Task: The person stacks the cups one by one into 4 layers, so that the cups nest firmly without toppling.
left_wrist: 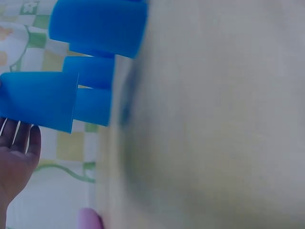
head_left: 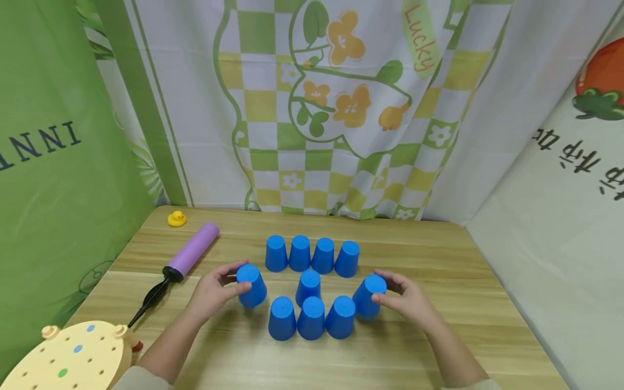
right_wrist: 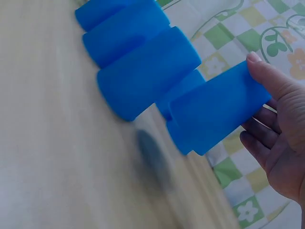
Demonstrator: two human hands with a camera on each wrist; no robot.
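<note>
My left hand (head_left: 213, 292) grips an upside-down blue cup (head_left: 251, 287) between thumb and fingers, left of the others. On the right side, my right hand (head_left: 409, 304) holds another upside-down blue cup (head_left: 368, 297), tilted a little. Both wrist views show the held cups, the left one (left_wrist: 38, 101) and the right one (right_wrist: 221, 109), raised off the wood. Between the hands stands a row of three inverted cups (head_left: 311, 320), with a single inverted cup (head_left: 308, 288) right behind it. Farther back, several more inverted cups (head_left: 299, 254) stand side by side.
A purple hand pump (head_left: 195, 250) with a black end lies on the left of the wooden table (head_left: 414, 244). A small yellow rubber duck (head_left: 176, 219) sits at the back left corner. A round cream-coloured board with holes (head_left: 73, 357) occupies the front left. Patterned curtains (head_left: 341, 179) hang behind the table.
</note>
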